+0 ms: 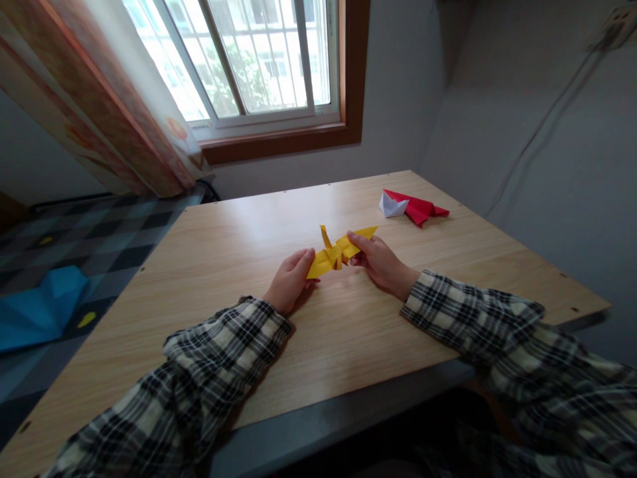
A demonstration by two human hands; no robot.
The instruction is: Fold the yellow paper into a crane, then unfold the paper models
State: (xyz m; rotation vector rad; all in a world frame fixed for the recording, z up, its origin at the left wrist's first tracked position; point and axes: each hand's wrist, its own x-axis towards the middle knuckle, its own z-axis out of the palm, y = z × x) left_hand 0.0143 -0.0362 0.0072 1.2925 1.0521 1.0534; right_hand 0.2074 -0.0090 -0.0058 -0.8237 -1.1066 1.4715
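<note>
1. Head view showed the left hand [290,281] and right hand [379,261] each pinched shut on an end of the yellow origami figure [338,253], held just above the middle of the wooden table [239,252].
2. Done well, I judge, each wing needed an even, gentle hold near the creases, without tearing.
3. Paper looked crisp and sharply creased; a red paper model [419,207] and a white paper model [391,206] lay touching, well apart.

Daylight comes through a barred window [259,60] in a brown frame, up past the hands. A patterned curtain [99,99] hangs to their left. Grey walls [522,133] meet on the right, above the wooden table [223,265]. Checked floor [99,245] lies left.
</note>
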